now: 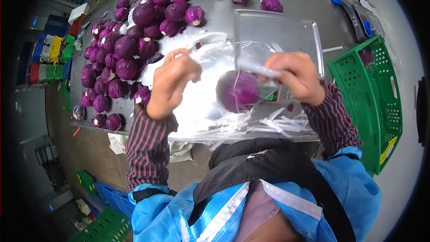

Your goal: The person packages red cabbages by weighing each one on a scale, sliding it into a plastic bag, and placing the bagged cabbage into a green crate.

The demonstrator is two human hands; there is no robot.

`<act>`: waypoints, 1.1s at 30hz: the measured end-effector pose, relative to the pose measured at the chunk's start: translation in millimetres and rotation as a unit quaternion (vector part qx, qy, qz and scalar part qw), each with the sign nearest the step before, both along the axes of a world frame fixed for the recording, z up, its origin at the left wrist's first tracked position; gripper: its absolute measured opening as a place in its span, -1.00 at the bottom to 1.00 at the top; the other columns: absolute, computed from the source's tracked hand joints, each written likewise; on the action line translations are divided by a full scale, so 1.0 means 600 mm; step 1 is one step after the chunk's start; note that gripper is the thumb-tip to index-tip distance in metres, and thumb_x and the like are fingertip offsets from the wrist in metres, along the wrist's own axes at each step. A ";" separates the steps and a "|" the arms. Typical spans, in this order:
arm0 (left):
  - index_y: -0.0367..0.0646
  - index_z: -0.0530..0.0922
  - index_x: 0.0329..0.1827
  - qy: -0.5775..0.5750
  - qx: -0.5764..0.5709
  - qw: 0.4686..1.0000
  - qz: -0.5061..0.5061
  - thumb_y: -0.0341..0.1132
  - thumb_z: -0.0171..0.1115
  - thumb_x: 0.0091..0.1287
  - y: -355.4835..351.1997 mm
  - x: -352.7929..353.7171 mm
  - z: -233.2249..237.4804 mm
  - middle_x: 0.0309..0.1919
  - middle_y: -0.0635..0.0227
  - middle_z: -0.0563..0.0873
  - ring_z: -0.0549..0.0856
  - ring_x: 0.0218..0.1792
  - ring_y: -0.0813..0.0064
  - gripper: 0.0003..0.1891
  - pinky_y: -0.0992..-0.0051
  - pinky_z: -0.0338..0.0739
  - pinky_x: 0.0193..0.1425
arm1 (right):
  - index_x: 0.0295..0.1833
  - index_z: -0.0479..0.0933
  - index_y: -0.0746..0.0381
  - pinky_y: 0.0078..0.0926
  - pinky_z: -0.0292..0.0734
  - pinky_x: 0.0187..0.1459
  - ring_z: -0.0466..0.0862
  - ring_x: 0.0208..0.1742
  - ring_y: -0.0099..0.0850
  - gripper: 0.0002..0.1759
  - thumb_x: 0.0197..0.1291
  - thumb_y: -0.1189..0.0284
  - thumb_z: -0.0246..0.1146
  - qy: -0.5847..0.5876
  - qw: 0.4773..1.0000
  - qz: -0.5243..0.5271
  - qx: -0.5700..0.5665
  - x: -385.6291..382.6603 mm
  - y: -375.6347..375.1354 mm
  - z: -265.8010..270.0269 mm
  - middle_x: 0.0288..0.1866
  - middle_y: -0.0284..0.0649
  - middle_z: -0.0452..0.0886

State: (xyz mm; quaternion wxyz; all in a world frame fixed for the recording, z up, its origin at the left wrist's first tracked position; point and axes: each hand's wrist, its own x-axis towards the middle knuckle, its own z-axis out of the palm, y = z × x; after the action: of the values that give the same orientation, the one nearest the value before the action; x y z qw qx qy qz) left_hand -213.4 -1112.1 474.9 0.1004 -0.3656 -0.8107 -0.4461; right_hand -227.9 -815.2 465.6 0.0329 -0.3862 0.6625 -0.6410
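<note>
A red cabbage [238, 91], smeared by motion, hangs or rests inside a clear plastic bag [219, 56] over the table in front of me. My right hand [295, 76] is closed around the bag's bunched, twisted plastic, up and to the right of the cabbage. To the left, my left hand [174, 80] is raised with its fingers bent. Motion blurs those fingertips, so whether they grip anything does not show. Beneath the bag, part of a small device with a green display [272, 96] peeks out beside the cabbage.
Many loose red cabbages [127, 47] cover the table's left and back. A metal tray [291, 27] lies beyond my right hand. Plastic strips [282, 123] litter the near edge. A green crate [367, 103] stands at right, near a dark tape-dispenser-like tool [351, 18].
</note>
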 end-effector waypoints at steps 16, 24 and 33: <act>-0.06 0.63 -0.18 -0.144 -0.007 0.989 0.024 -0.22 0.50 -0.01 -0.074 0.172 -0.113 -0.41 0.49 0.67 0.67 -0.25 0.44 -0.66 -0.01 0.08 0.46 | -0.29 0.58 0.26 -0.33 0.50 -0.35 0.61 -0.38 -0.18 -0.82 0.10 0.37 0.33 0.116 0.936 0.101 0.316 0.156 -0.176 0.025 -0.42 -0.19 0.58; -0.12 0.62 -0.42 -0.152 0.085 0.974 0.142 -0.24 0.59 -0.10 -0.072 0.232 -0.108 -0.56 0.56 0.63 0.63 -0.40 0.58 -0.70 -0.01 0.07 0.48 | -0.30 0.58 0.35 -0.68 0.39 -0.39 0.49 -0.45 -0.70 -0.74 0.19 0.34 0.35 -0.212 0.911 0.080 0.345 0.131 -0.244 0.014 -0.50 -0.39 0.57; -0.13 0.49 -0.22 -0.162 0.146 0.943 0.251 -0.52 0.51 -0.23 -0.062 0.255 -0.100 -0.50 0.45 0.62 0.63 -0.45 0.42 -0.53 0.35 0.39 0.20 | -0.34 0.48 0.24 -0.27 0.45 -0.29 0.56 -0.34 -0.17 -0.62 -0.13 0.21 0.43 0.241 0.923 0.038 0.299 0.178 -0.289 0.013 -0.44 -0.21 0.53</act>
State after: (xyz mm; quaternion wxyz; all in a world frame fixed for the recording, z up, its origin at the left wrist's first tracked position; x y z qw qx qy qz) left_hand -60.2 -1149.3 414.9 0.1291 -0.0543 -0.8074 -0.5731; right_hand -121.0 -988.3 473.1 0.0104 -0.5256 0.7962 -0.2995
